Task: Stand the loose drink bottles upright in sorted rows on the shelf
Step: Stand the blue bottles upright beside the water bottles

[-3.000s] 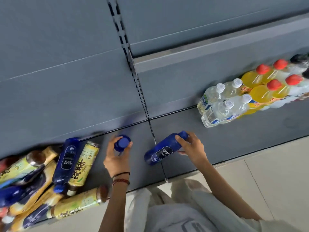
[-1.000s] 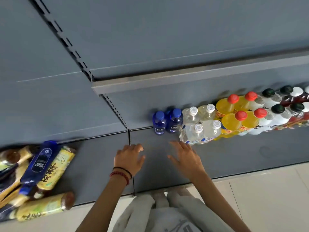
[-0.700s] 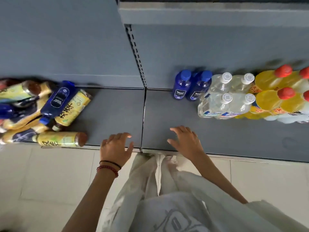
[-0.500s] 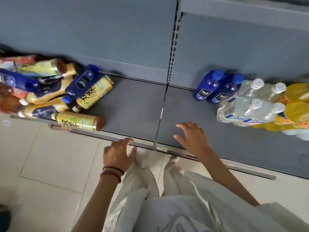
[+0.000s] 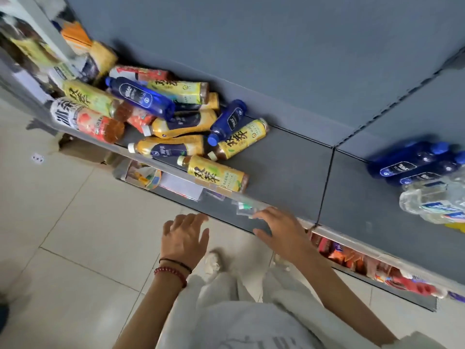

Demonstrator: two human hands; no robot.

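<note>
Looking steeply down on a grey shop shelf (image 5: 284,167), with much left unclear: smeared by blur at the right edge, a pair of dark-blue bottles (image 5: 412,163) near the back panel, upright or leaning hard to tell, and beside them clear bottles (image 5: 432,202) cut off by the frame. Half hidden under the shelf lip, bright snack packets (image 5: 352,258) on a lower tier. Heaped at the shelf's left end, the loose bottles (image 5: 176,124), all lying down and overlapping, the undermost mostly covered. Printed on the yellow tea bottle (image 5: 214,176) nearest the front, large dark Chinese characters; on the long blue bottle (image 5: 141,96) atop the heap and the shorter blue bottle (image 5: 229,120) at its right side, a round white emblem and white lettering too small to read; on a red-and-white bottle (image 5: 85,119), bold dark characters. Reaching forward palm down over the floor tiles (image 5: 75,235), just short of the shelf front, the left hand (image 5: 185,238), fingers spread and relaxed, gripping nothing, with bracelets (image 5: 173,269) at the wrist. Stretched over the front rail (image 5: 221,197), the right hand (image 5: 279,229), fingers straight, likewise empty; contact with the rail impossible to judge.
</note>
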